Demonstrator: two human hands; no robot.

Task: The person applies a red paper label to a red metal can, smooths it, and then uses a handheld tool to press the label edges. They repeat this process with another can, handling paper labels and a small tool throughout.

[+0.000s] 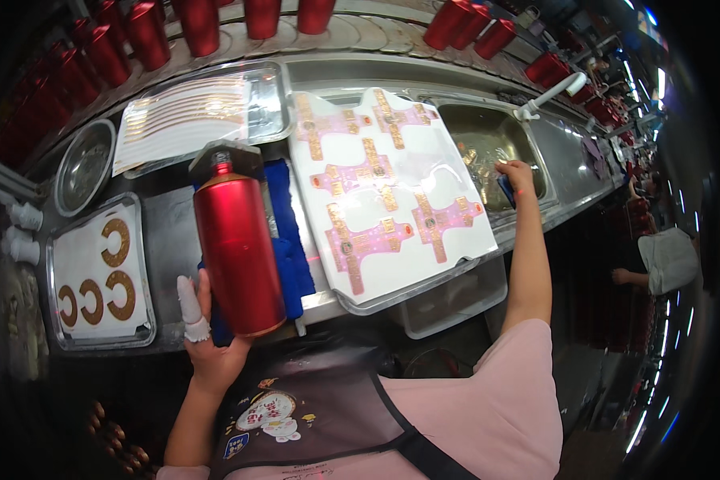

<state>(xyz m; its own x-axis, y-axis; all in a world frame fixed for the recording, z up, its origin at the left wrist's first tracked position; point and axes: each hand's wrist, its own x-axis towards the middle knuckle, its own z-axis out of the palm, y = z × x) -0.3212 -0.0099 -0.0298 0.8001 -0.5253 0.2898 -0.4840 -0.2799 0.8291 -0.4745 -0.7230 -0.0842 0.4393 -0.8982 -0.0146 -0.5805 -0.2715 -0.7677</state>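
Note:
A shiny red metal bottle (238,252) lies tilted, its narrow neck toward a dark block (248,160). My left hand (212,352) is at its base, with white-covered fingers stretched along its left side and the thumb by the bottom edge. Over the metal sink (542,148) at the right, my right hand (518,178) pinches a small dark blue piece (506,192) whose kind I cannot make out. Between the hands, a white sheet (412,172) on a tray carries several pink and gold decals (360,172). Blue cloth (292,232) lies beside and under the bottle.
A tray (140,304) with gold C-shaped decals and a round metal bowl (88,168) stand at the left. Behind is a tray (272,104) with gold strips. Red bottles (148,36) line a conveyor. A white faucet (556,94) overhangs the sink; another person (666,260) is far right.

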